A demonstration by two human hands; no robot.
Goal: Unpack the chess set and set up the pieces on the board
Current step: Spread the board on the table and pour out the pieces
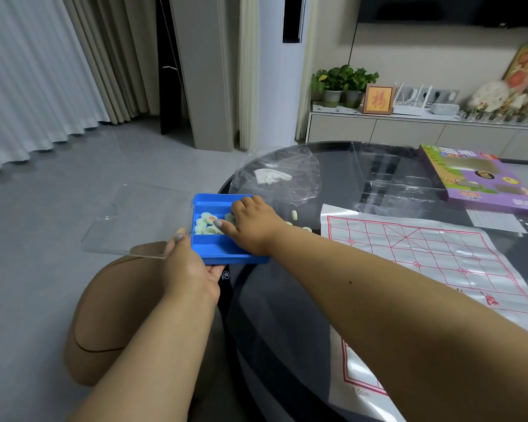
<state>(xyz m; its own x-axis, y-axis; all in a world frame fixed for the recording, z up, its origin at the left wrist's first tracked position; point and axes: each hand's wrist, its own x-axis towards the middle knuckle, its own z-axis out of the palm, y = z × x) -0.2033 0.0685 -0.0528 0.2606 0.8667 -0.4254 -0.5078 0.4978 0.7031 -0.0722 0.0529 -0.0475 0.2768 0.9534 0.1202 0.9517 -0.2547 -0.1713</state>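
Loose pieces (pixel 299 222) and crumpled plastic wrap (pixel 282 178) crowd the table between blue tray (pixel 223 258) and board (pixel 439 263).

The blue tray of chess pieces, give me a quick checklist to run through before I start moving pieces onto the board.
1. Tray supported: ok. The left hand grips the near edge of the blue tray, which overhangs the table edge.
2. Lid out of the way: ok. The clear lid hangs open to the left.
3. Pieces reachable: ok. The right hand is in the tray among the pale pieces.
4. Piece actually gripped: cannot tell, the fingers are hidden.
5. Board laid out: ok. The red-lined board sheet lies open with no pieces on it, though creased.
6. Loose pieces safe: ok, they lie on the table beside the tray.
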